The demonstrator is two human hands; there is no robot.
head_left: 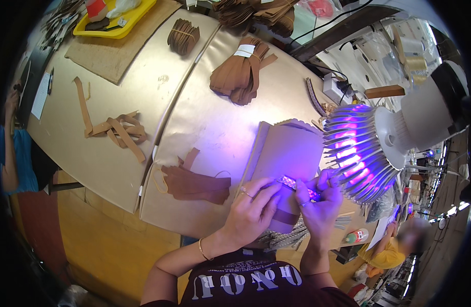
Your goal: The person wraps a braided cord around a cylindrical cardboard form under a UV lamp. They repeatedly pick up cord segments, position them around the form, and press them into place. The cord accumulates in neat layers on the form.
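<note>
A short braided strip (286,180) glows purple under the lamp, stretched between my two hands. My right hand (321,203) pinches it, thumb in front and fingers curled behind. My left hand (252,211) has its bent fingertips closed at the strip's left end. Below the hands is a board (287,148) with a curved, scalloped far edge. A brown band (285,217) crosses its near part. Left of the board lies a bunch of brown leather-like strips (199,183), close to my left hand.
A ribbed lamp (350,153) with violet light hangs close on the right. Bundled brown strips (238,71) lie farther back, with a smaller bundle (183,37) beside them. Loose tan strips (120,130) and a yellow tray (115,23) are left. A person in yellow (386,253) sits right.
</note>
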